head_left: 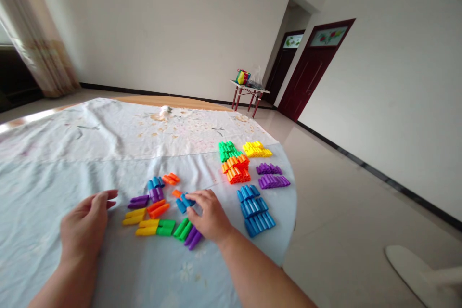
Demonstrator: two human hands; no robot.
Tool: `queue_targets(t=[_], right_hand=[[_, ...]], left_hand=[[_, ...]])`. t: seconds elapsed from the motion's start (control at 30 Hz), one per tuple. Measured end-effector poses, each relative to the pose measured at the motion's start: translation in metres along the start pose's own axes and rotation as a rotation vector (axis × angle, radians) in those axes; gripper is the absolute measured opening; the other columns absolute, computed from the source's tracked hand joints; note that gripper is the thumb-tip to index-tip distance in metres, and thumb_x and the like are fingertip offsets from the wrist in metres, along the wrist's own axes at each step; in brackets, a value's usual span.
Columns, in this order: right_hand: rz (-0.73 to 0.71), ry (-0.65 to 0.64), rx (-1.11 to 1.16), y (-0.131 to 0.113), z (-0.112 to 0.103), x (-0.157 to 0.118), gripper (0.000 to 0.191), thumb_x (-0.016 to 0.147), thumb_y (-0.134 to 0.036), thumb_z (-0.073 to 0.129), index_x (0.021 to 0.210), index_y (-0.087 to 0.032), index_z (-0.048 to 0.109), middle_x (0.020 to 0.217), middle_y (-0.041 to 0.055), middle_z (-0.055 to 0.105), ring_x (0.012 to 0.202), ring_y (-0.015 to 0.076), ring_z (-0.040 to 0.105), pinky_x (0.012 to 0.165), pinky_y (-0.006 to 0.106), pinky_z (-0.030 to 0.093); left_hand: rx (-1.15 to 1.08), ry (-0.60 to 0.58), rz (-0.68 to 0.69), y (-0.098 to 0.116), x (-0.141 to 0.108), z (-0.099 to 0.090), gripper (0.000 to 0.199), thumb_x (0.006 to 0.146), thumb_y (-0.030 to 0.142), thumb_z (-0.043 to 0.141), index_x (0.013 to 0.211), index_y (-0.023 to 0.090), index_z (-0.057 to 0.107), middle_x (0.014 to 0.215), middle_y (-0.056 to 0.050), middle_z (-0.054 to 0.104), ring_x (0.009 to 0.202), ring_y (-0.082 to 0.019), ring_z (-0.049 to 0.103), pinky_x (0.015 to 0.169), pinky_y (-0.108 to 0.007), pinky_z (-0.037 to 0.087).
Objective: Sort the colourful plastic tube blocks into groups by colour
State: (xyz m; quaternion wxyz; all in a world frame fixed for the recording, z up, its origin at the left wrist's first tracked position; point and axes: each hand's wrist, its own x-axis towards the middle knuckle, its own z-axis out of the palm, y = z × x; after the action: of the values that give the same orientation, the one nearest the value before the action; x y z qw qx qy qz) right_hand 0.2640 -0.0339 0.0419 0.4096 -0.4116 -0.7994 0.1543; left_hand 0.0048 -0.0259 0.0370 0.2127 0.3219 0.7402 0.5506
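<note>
A short row of blue pieces (181, 206) lies on the cloth-covered table (187, 102), well in from its curved right edge, its right end between the thumb and fingertips of the right hand (209, 214), parted just its width and pinching it. An orange piece (176, 193) is just beyond; green pieces (183, 229) and purple pieces (193, 238) lie nearer. Leftward, past the yellow pieces (134, 217), the left hand (86, 219) has its fingers loosely bent, with nothing visible in them. Toward the right edge stand blue stacks (254, 209) and an orange stack (236, 169).
</note>
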Motion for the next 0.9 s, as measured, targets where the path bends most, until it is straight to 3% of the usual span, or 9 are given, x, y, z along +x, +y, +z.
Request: queue_targets(t=[0.13, 0.3, 0.63, 0.9], right_hand=[[0.147, 0.116, -0.066, 0.007, -0.006, 0.000, 0.031, 0.077, -0.018, 0.058, 0.108, -0.018, 0.060, 0.097, 0.0085, 0.061, 0.096, 0.0199, 0.053, 0.089, 0.035, 0.043], [0.226, 0.092, -0.114, 0.016, -0.009, -0.001, 0.025, 0.076, -0.019, 0.059, 0.101, -0.018, 0.063, 0.091, 0.0084, 0.061, 0.092, 0.0208, 0.054, 0.086, 0.036, 0.044], [0.146, 0.037, 0.026, 0.019, -0.006, -0.002, 0.029, 0.069, -0.014, 0.064, 0.097, -0.017, 0.059, 0.102, 0.0074, 0.062, 0.101, 0.0191, 0.054, 0.091, 0.032, 0.043], [0.151, -0.008, 0.041, 0.019, -0.003, 0.000, 0.034, 0.069, -0.014, 0.065, 0.102, -0.017, 0.057, 0.096, 0.0061, 0.063, 0.094, 0.0191, 0.058, 0.086, 0.033, 0.046]], left_hand=[[-0.008, -0.001, 0.003, -0.003, 0.001, -0.001, 0.036, 0.071, 0.043, 0.050, 0.091, 0.018, 0.068, 0.070, -0.004, 0.064, 0.074, -0.020, 0.060, 0.056, -0.025, 0.040], [-0.032, -0.024, 0.025, -0.005, 0.003, 0.000, 0.038, 0.071, 0.042, 0.050, 0.090, 0.015, 0.067, 0.076, -0.007, 0.066, 0.078, -0.021, 0.061, 0.058, -0.026, 0.043], [-0.030, -0.024, 0.004, 0.005, -0.003, -0.002, 0.037, 0.070, 0.042, 0.050, 0.089, 0.015, 0.067, 0.072, -0.005, 0.065, 0.071, -0.019, 0.059, 0.052, -0.023, 0.040], [-0.013, -0.011, -0.018, 0.011, -0.008, -0.003, 0.041, 0.068, 0.045, 0.049, 0.090, 0.016, 0.067, 0.075, -0.006, 0.065, 0.062, -0.017, 0.054, 0.044, -0.023, 0.033]])
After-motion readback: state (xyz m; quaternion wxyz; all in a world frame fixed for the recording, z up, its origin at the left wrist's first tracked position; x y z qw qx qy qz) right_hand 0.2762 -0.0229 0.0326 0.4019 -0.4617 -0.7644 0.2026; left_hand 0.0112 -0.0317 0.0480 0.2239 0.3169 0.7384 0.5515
